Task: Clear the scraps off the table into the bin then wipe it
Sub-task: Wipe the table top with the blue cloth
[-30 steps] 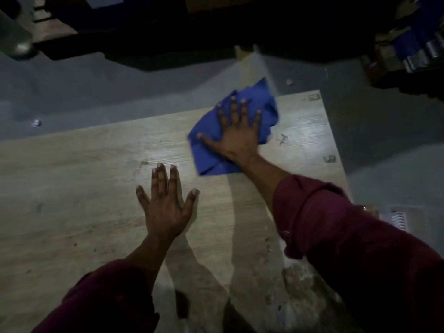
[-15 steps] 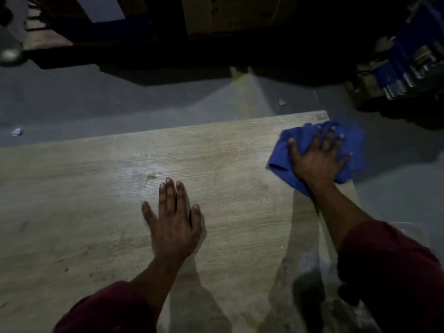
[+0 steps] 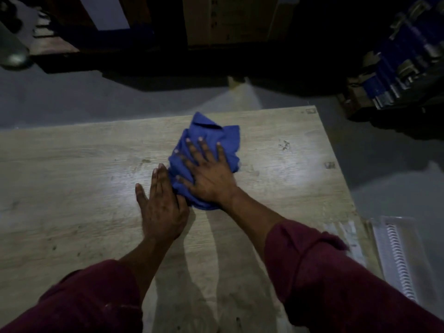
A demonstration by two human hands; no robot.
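Note:
A crumpled blue cloth (image 3: 211,131) lies on the pale wooden table (image 3: 72,164), near its middle. My right hand (image 3: 209,174) presses flat on the cloth with fingers spread. My left hand (image 3: 161,205) lies flat on the bare wood just left of the cloth, its fingers close together and touching the cloth's edge. Both arms wear dark red sleeves. No bin shows in this view.
The table's right edge (image 3: 341,169) drops to a grey floor. Small dark marks (image 3: 284,144) spot the wood near the far right corner. A ribbed clear plastic thing (image 3: 394,251) lies at the lower right. Dark furniture and stacked blue items (image 3: 396,68) stand beyond the table.
My right hand slid the cloth from the table's right edge back leftward to the middle, up against my left hand. The left hand stayed flat on the table.

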